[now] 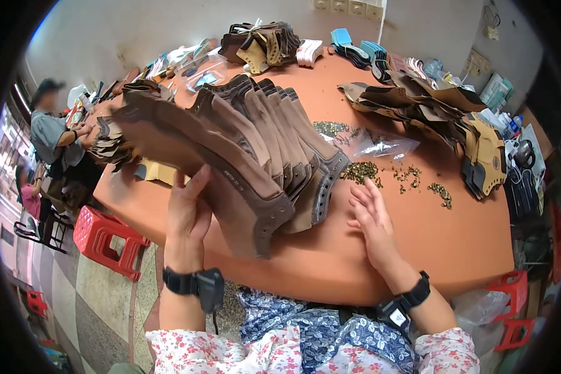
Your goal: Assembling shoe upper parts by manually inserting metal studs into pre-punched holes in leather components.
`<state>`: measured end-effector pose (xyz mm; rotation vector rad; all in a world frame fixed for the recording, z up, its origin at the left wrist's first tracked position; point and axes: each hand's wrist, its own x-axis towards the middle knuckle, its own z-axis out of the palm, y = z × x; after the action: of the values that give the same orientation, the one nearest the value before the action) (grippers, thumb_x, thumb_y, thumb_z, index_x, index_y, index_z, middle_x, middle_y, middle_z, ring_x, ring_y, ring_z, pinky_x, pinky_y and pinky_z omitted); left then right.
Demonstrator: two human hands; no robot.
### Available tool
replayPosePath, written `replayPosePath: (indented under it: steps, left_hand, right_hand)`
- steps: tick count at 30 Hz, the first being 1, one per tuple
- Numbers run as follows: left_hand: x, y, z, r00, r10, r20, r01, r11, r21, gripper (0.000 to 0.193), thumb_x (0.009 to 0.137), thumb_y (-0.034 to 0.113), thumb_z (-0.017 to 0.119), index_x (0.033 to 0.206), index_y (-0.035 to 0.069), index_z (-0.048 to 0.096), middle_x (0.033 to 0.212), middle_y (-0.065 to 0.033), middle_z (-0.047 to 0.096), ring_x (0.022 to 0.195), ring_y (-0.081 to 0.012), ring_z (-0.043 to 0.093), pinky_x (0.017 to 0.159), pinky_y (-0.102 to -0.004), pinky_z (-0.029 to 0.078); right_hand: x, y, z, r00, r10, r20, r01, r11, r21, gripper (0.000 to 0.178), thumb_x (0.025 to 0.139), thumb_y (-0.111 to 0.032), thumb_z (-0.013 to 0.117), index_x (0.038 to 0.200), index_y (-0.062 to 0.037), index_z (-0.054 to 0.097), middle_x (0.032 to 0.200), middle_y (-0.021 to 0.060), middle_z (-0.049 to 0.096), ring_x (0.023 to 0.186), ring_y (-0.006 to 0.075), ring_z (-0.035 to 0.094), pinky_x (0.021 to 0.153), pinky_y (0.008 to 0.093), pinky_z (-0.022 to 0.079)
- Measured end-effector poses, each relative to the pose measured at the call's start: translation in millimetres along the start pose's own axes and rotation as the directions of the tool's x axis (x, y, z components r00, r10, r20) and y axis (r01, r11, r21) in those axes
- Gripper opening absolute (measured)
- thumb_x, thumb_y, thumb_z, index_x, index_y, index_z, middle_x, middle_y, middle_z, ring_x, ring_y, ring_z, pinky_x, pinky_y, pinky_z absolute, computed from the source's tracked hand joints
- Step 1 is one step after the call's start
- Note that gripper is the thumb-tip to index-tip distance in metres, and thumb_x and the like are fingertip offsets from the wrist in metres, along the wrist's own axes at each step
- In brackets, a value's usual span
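Observation:
My left hand [190,215] is closed on the near edge of a brown leather boot upper [234,187], thumb on its face. The piece is tilted, and its far left end is smeared by motion. A row of punched holes runs along its right end. Just behind it, several similar brown uppers [274,128] lie overlapping in a fanned stack, some with eyelet holes. My right hand [373,224] holds nothing, fingers apart, above the table's near part. Its fingertips are nearest a heap of small brass-coloured eyelets [363,172].
Loose eyelets [441,194] and a clear plastic bag [386,148] lie on the orange table [430,249]. Leather pieces [411,103] are stacked at right, with a tied bundle [265,45] at the back. A red stool [109,240] stands at left. Another person [53,124] works at the far left.

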<state>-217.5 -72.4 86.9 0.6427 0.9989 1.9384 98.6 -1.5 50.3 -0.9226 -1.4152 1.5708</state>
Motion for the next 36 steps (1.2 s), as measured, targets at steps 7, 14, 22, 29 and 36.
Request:
replayPosePath:
  steps: [7,14,22,29,36]
  left_hand:
    - [-43.7,-35.6,64.1,0.998,0.050,-0.030,-0.053,0.993,-0.104,0.049,0.088,-0.004,0.067,0.131,0.009,0.048,0.122,-0.0084,0.062,0.114,-0.0219,0.059,0.101,-0.0378,0.047]
    - [-86.9,-46.9,90.4,0.996,-0.079,0.027,0.082,0.990,-0.119,0.048,0.086,-0.005,0.070,0.127,0.009,0.047,0.118,-0.0066,0.063,0.103,-0.0203,0.064,0.092,-0.0321,0.052]
    - [-95.4,-45.6,50.9,0.993,-0.059,0.100,0.050,0.995,0.089,0.063,0.081,-0.007,0.072,0.138,0.002,0.046,0.115,-0.0079,0.060,0.101,-0.0142,0.060,0.091,-0.0263,0.051]
    - [-121.7,-70.3,57.5,0.954,-0.184,0.237,0.069,0.903,0.423,0.052,0.084,-0.005,0.068,0.133,-0.001,0.053,0.105,-0.0060,0.064,0.092,-0.0092,0.059,0.084,-0.0223,0.048]
    - [-121.6,-89.3,108.6,0.790,-0.004,0.613,-0.535,0.485,0.692,0.037,0.081,0.004,0.075,0.117,0.001,0.066,0.109,-0.0111,0.065,0.093,-0.0192,0.064,0.081,-0.0295,0.052]
  right_hand:
    - [-51.4,-15.0,8.4,0.962,-0.164,0.217,0.206,0.960,-0.191,0.089,0.089,-0.023,0.072,0.157,-0.0059,0.016,0.146,0.0142,0.043,0.130,0.0236,0.047,0.099,0.0363,0.046]
    - [-46.6,-2.3,15.1,0.980,-0.156,0.122,0.156,0.988,0.005,0.028,0.097,-0.007,0.062,0.124,0.0010,0.063,0.106,-0.0004,0.066,0.099,0.0086,0.059,0.088,0.0264,0.050]
    - [-82.8,-15.2,-95.6,0.998,-0.016,0.054,0.011,0.996,0.092,0.027,0.092,-0.009,0.063,0.116,0.0027,0.068,0.110,0.0055,0.071,0.100,0.0141,0.065,0.091,0.0301,0.051]
    - [-102.8,-14.1,-199.4,0.971,0.235,0.039,-0.233,0.971,-0.049,0.030,0.090,-0.015,0.069,0.113,0.0040,0.067,0.108,0.0045,0.070,0.094,0.0124,0.064,0.088,0.0303,0.051]
    - [-127.8,-36.2,-196.8,0.979,0.148,-0.142,-0.171,0.971,-0.166,0.031,0.089,-0.014,0.067,0.115,0.0040,0.066,0.107,0.0043,0.069,0.096,0.0126,0.063,0.089,0.0291,0.050]
